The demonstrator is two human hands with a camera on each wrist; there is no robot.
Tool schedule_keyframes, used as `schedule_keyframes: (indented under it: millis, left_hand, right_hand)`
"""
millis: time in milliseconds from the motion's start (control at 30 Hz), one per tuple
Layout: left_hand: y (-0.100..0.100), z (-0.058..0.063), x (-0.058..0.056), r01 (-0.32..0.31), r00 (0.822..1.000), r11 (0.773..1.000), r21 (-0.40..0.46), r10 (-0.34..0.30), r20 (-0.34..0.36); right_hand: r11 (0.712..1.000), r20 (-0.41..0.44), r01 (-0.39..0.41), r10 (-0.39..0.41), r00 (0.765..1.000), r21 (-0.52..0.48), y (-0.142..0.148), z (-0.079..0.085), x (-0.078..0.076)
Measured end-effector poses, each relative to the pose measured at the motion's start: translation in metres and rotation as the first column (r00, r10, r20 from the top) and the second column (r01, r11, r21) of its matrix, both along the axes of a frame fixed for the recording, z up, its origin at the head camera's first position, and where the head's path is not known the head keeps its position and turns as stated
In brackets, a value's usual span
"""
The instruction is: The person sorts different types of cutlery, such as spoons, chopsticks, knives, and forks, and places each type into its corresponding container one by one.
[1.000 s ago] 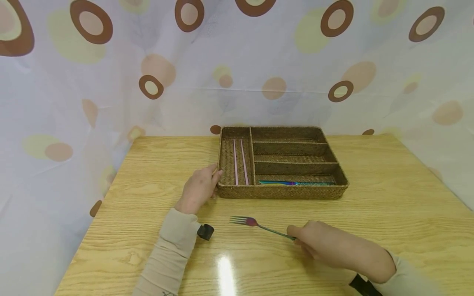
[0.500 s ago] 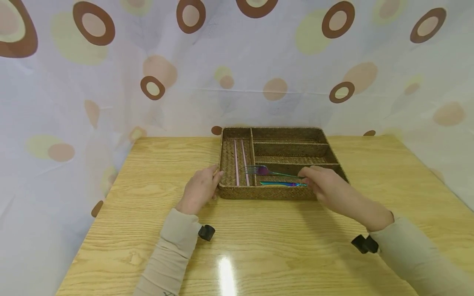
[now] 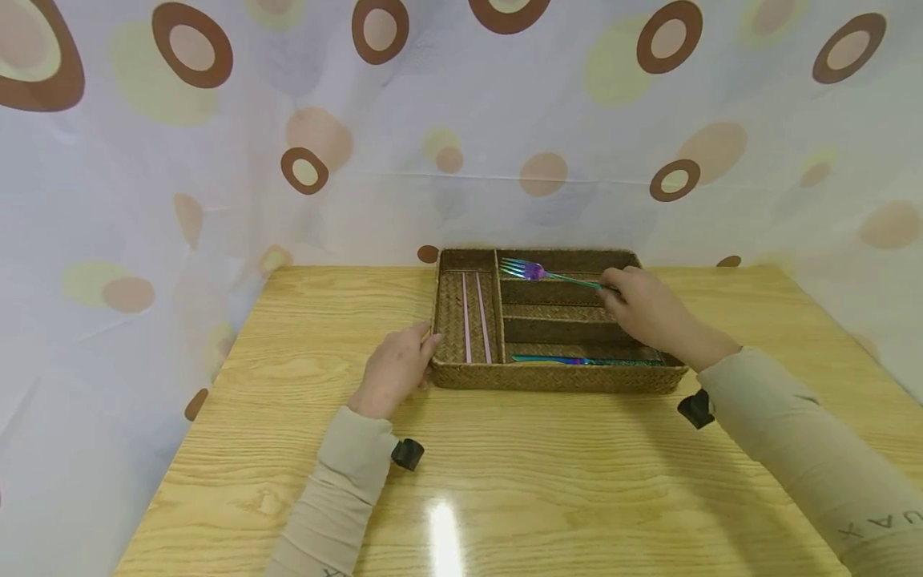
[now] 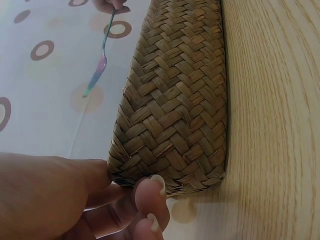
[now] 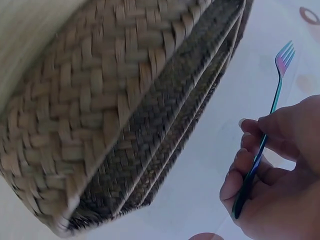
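Observation:
My right hand (image 3: 646, 311) pinches the handle of a rainbow-coloured fork (image 3: 532, 271), held above the back compartments of a woven cutlery tray (image 3: 562, 377). The fork's tines point left, and in the right wrist view the fork (image 5: 274, 100) stands apart from the tray. At the tray's left side, my left hand (image 3: 394, 365) grips the wall, thumb over the rim; the left wrist view shows its fingers (image 4: 150, 197) against the woven corner. Two pink chopsticks (image 3: 466, 320) lie in the left compartment. A rainbow-coloured knife (image 3: 562, 360) lies in the front compartment.
The tray stands on a wooden table (image 3: 505, 481), near its back edge. Behind it hangs a white cloth (image 3: 490, 104) with brown and yellow ring patterns. Low dividers (image 3: 555, 330) separate the tray's right-hand compartments.
My right hand has carried the fork from above the table in front, over the front compartment, to the back of the tray. My left hand has stayed at the tray's left side.

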State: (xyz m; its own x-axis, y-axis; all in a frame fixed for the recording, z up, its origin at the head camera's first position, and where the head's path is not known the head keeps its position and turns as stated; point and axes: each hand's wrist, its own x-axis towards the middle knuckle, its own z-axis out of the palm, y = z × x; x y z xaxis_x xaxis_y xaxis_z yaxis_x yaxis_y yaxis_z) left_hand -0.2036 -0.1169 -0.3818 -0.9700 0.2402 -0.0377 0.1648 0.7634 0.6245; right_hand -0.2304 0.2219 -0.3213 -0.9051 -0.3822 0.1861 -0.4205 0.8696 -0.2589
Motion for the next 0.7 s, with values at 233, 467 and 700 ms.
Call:
schedule_keyframes:
  millis: [233,467,700]
  left_hand:
    - [0.000,0.000,0.000,-0.003,1.000,1.000,-0.015,0.003,-0.008]
    - [0.002,0.000,0.001,0.014,1.000,1.000,-0.003,-0.014,-0.013]
    - [0.001,0.000,0.002,0.018,0.999,1.000,-0.007,-0.019,-0.036]
  right_hand:
    - [0.998,0.079,0.048,-0.051,0.996,0.050,0.003,0.000,-0.022]
    - [0.994,0.193,0.087,-0.099,0.976,0.073,0.007,-0.009,-0.030]
    - [0.995,0.272,0.072,-0.088,0.958,0.067,0.010,-0.024,-0.036]
